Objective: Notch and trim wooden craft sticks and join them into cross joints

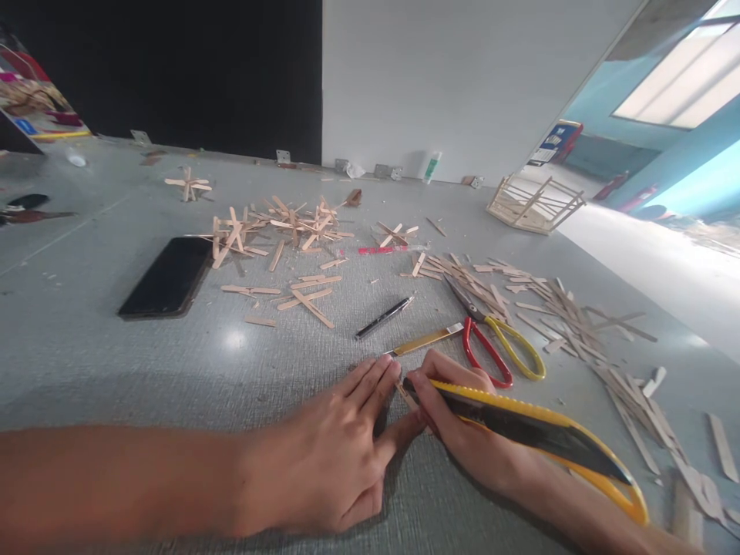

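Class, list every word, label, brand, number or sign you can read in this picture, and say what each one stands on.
No text can be read.
Printed sheet, far left: colours only, lettering blurred.
Green and white tube by the wall: print too small.
Blue sign far right: blurred.
Utility knife in the right hand, phone, scissors, pen: no lettering visible.

No legible txt; poster (35, 100) print prob. too blurry.
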### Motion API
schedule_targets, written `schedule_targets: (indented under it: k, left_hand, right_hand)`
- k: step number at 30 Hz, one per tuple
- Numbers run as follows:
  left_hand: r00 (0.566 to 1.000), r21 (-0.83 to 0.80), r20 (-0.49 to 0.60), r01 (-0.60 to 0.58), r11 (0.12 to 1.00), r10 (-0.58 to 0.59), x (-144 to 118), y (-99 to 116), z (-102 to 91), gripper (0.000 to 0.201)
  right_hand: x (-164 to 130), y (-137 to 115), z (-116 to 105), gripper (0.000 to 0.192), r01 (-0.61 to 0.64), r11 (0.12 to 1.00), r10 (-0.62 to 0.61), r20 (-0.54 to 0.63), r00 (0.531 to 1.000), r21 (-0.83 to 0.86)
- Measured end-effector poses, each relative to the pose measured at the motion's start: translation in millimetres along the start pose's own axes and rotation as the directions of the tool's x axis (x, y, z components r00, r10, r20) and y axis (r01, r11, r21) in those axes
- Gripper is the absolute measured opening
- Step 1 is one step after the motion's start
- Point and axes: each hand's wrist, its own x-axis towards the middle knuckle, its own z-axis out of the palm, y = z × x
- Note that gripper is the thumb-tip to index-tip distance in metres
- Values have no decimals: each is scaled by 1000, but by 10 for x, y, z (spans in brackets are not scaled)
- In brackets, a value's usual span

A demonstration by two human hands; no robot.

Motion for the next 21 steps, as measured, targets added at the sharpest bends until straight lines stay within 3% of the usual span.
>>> schedule_targets:
  k: [21]
  left_hand:
    - [1000,33,20,-15,999,15,17,-11,-15,63]
  right_hand:
    - [10,-1,32,45,-40,999,41,-6,999,10]
